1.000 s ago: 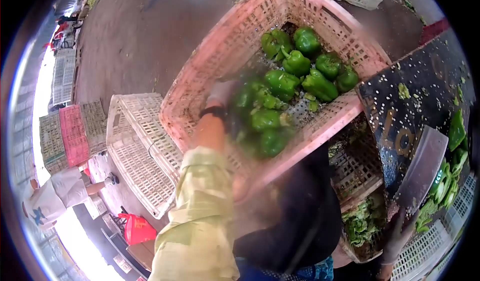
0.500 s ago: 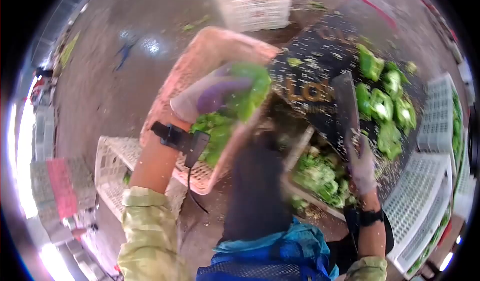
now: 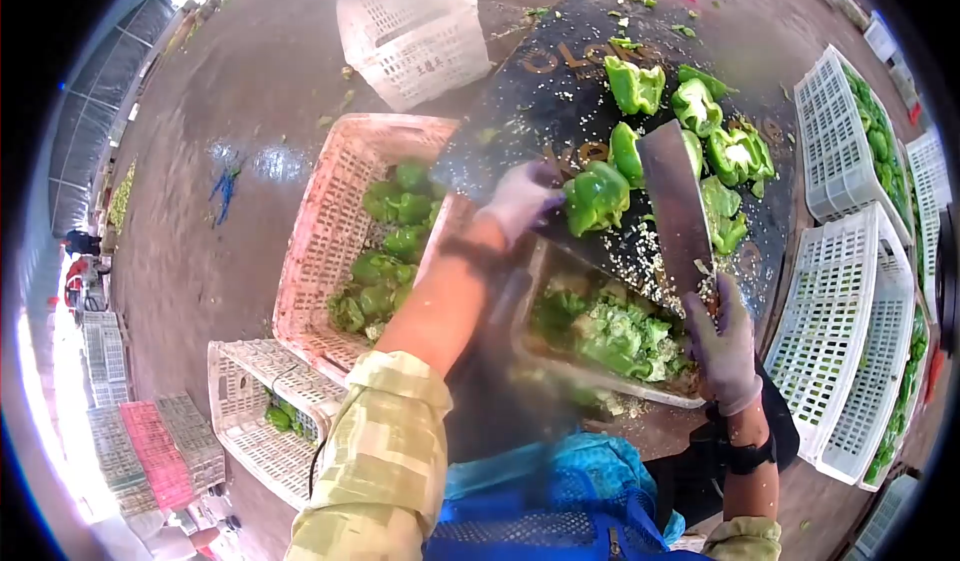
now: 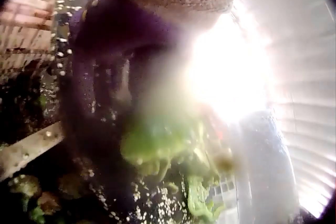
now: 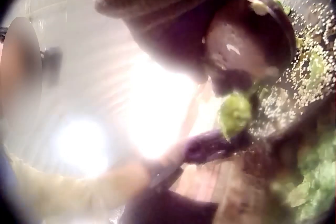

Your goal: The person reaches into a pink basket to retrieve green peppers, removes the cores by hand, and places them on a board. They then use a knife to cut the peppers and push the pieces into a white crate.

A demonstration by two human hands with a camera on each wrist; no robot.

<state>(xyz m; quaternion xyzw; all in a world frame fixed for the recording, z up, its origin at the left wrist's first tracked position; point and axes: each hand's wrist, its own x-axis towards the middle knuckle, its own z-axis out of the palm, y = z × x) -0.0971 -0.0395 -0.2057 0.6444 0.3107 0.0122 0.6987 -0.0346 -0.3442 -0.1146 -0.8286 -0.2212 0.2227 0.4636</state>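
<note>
My left hand (image 3: 520,201), in a pale glove with purple fingers, is at the left edge of the black board (image 3: 530,121). A whole green bell pepper (image 3: 597,199) sits just beyond its fingertips; the right wrist view also shows this pepper (image 5: 235,113) by the purple fingers. My gloved right hand (image 3: 728,346) grips a cleaver (image 3: 678,196), whose broad blade points away over the board. Right of and beyond the blade lie several cut pepper pieces (image 3: 697,106). White seeds are scattered around the blade. The handle is mostly hidden in the hand.
A pink crate (image 3: 310,231) of whole peppers stands left of the board. Below the board's near edge is a bin (image 3: 525,336) of pepper scraps. White crates (image 3: 815,311) line the right side, and others (image 3: 420,61) stand on the floor at the back and left.
My left hand has moved from the pink crate rightward to the board, bringing a green pepper that now sits on it. The right hand keeps hold of the cleaver. The head view has swung right.
</note>
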